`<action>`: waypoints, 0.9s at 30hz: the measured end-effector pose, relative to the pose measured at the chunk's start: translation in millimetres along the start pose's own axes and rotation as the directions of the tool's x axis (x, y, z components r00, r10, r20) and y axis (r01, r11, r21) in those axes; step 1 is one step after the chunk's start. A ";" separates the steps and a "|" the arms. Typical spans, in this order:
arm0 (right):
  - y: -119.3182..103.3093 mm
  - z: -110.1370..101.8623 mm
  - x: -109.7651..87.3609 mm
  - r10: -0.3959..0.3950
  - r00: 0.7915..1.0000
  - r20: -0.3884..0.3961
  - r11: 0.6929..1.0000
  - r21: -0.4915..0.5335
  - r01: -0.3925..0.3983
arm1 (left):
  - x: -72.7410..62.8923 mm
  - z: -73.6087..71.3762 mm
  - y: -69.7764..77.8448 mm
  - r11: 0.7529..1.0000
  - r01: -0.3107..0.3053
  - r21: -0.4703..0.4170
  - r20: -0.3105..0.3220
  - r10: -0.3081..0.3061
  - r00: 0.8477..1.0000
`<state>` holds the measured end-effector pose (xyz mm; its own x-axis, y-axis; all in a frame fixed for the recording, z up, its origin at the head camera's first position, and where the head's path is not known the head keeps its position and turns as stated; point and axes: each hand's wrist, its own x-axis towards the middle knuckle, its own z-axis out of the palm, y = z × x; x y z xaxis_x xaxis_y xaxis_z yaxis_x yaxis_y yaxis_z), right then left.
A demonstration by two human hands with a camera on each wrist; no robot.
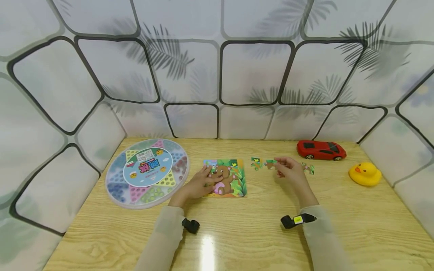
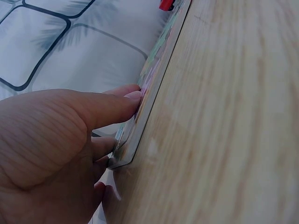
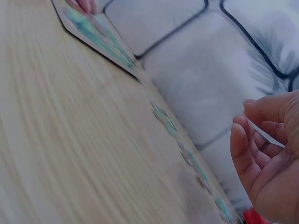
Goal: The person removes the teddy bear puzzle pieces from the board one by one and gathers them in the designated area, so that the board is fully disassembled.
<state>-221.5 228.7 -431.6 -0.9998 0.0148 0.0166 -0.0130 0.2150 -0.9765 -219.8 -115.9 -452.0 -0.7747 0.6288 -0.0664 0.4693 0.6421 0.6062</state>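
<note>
A bear jigsaw puzzle (image 1: 239, 177) lies flat on the wooden table. My left hand (image 1: 197, 184) rests on its left part, fingers spread over the picture. In the left wrist view, the straight thumb of my left hand (image 2: 51, 140) touches the puzzle's surface near the edge of its board (image 2: 149, 112). Right of the board lie loose puzzle pieces: one (image 1: 256, 163) nearest it, another (image 1: 269, 164) by my right fingertips, and a third (image 1: 307, 168) beyond my right hand (image 1: 291, 172). Seen from the right wrist, that hand (image 3: 271, 158) is loosely curled above the table, holding nothing.
A round Chinese checkers set (image 1: 179, 165) with coloured marbles lies at the left. At the back right stands a red toy car (image 1: 321, 150), with a yellow rubber duck (image 1: 365, 174) in front of it. A patterned curtain (image 1: 254, 75) closes off the back.
</note>
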 end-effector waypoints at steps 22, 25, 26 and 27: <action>2.2 113.1 3.7 0.013 0.965 0.261 1.000 0.004 -0.015 | 0.3 -0.1 1.7 1.000 0.014 0.001 0.000 -0.014 1.000; 4.6 121.1 4.6 0.026 0.966 0.257 0.999 0.017 -0.031 | 0.6 -0.1 0.9 1.000 0.016 -0.001 -0.002 -0.016 1.000; 5.4 123.5 5.2 0.040 0.967 0.252 0.999 0.018 -0.046 | 0.6 -0.3 0.7 1.000 0.018 -0.002 -0.004 -0.018 1.000; 5.8 125.8 5.7 0.056 0.968 0.245 0.998 0.015 -0.062 | 0.4 -0.7 0.3 1.000 0.020 -0.003 -0.007 -0.020 1.000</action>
<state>-229.6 107.2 -464.2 -0.9728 -0.2130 -0.0914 0.0483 0.1993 -0.9787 -220.3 -115.7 -451.3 -0.7868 0.6129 -0.0732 0.4523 0.6531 0.6073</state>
